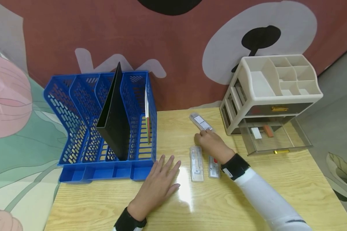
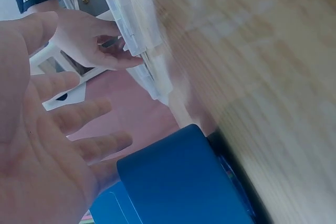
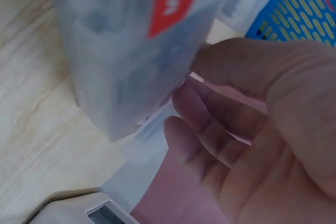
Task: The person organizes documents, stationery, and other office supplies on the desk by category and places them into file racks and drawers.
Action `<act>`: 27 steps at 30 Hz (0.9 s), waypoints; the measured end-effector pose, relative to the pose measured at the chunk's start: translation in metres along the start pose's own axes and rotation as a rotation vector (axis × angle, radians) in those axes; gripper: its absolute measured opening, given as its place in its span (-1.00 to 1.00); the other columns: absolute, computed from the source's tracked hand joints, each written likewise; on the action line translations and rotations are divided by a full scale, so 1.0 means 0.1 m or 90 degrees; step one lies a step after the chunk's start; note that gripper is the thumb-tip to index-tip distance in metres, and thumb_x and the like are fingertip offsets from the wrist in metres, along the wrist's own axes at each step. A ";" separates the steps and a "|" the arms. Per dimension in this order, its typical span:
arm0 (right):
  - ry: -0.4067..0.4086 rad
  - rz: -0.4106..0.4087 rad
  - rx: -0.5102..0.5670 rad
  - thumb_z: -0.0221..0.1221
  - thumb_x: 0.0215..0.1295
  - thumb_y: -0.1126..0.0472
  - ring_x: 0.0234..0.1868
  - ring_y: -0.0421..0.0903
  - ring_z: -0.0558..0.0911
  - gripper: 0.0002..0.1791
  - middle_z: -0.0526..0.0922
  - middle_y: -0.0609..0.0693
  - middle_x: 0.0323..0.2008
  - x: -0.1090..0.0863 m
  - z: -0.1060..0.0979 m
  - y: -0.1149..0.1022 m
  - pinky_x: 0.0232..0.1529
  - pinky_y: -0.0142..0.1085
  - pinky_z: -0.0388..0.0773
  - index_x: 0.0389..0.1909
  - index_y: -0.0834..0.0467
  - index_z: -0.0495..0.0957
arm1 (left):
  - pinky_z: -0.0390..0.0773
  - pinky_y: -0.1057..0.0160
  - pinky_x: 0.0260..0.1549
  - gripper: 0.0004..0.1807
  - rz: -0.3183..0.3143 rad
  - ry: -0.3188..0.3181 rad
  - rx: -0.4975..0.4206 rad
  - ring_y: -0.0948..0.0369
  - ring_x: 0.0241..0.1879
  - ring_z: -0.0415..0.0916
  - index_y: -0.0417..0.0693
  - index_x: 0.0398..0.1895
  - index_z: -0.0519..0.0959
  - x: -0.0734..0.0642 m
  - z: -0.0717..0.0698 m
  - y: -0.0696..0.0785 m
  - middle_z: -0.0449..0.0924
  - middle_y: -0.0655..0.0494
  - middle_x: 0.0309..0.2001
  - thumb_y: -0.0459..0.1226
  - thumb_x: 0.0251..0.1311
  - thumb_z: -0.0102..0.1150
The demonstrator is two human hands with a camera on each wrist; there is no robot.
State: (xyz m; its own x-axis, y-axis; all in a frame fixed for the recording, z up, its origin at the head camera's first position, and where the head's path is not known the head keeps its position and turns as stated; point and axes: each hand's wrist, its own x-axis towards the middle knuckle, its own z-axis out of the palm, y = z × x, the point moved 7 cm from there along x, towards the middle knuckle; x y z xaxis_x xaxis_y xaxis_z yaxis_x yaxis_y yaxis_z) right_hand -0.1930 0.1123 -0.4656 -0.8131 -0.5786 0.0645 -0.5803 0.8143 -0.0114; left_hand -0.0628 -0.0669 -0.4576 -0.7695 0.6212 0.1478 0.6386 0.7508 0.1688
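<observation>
My right hand (image 1: pixel 212 145) is bent down over the table among three slim clear plastic cases. Its curled fingertips are at the near end of the far case (image 1: pixel 200 121), which bears a white label; whether they pinch it is hidden. A second case (image 1: pixel 196 164) lies just left of the wrist. The third case (image 1: pixel 214 171), with a red mark, is partly under the hand; it looms close in the right wrist view (image 3: pixel 121 61). My left hand (image 1: pixel 157 186) has its fingers spread, beside the front right corner of a blue file rack (image 1: pixel 144 171), and holds nothing.
A black folder (image 1: pixel 115 118) leans in the blue rack, and thin booklets (image 1: pixel 147 115) stand in its right slot. At right is a white desk organizer (image 1: pixel 283 88). Its pulled-out clear drawer (image 1: pixel 263 148) holds a white block (image 1: pixel 256 133) and an orange block (image 1: pixel 268 131).
</observation>
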 end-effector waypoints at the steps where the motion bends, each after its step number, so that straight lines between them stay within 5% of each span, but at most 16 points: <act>1: 0.001 0.005 -0.008 0.34 0.03 0.49 -0.30 0.11 0.58 -0.74 0.67 0.25 -0.28 0.00 0.01 0.00 -0.32 -0.07 0.66 -0.21 0.29 0.60 | 0.23 -0.27 0.30 -0.21 -0.002 -0.001 -0.002 -0.23 0.44 -0.03 0.09 0.53 0.09 0.00 0.00 0.00 0.12 -0.12 0.50 0.13 0.31 0.02; 8: 0.011 -0.012 -0.047 0.37 0.02 0.44 -0.29 0.10 0.58 -0.76 0.69 0.21 -0.27 0.01 0.03 0.01 -0.26 -0.08 0.65 -0.24 0.27 0.64 | 0.21 -0.28 0.32 -0.22 -0.004 -0.009 -0.010 -0.21 0.46 -0.09 0.08 0.53 0.10 0.00 0.01 0.01 0.12 -0.13 0.50 0.11 0.30 0.03; 19: 0.052 -0.083 0.015 0.33 0.09 0.41 -0.22 0.03 0.61 -0.76 0.68 0.09 -0.23 -0.04 -0.02 -0.01 -0.21 -0.13 0.65 -0.20 0.18 0.61 | 0.24 -0.27 0.30 -0.22 0.001 -0.001 -0.006 -0.25 0.42 0.03 0.08 0.52 0.13 0.01 0.02 0.02 0.16 -0.13 0.48 0.11 0.30 0.04; 27: 0.033 -0.078 0.192 0.15 0.36 0.31 -0.26 -0.19 0.55 -0.87 0.61 -0.06 -0.29 -0.09 0.01 -0.01 -0.25 -0.29 0.62 -0.11 0.14 0.54 | 0.27 -0.28 0.28 -0.24 0.002 -0.009 -0.004 -0.24 0.42 0.03 0.07 0.51 0.13 0.01 0.03 0.03 0.15 -0.14 0.49 0.12 0.32 0.01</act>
State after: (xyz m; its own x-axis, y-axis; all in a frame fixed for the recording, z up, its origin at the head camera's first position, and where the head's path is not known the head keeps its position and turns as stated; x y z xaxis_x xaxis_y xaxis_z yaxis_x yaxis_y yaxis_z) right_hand -0.1853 0.1163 -0.4668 -0.7370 -0.6626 0.1338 -0.6678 0.6831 -0.2956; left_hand -0.0616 -0.0638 -0.4605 -0.7675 0.6266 0.1352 0.6410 0.7475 0.1746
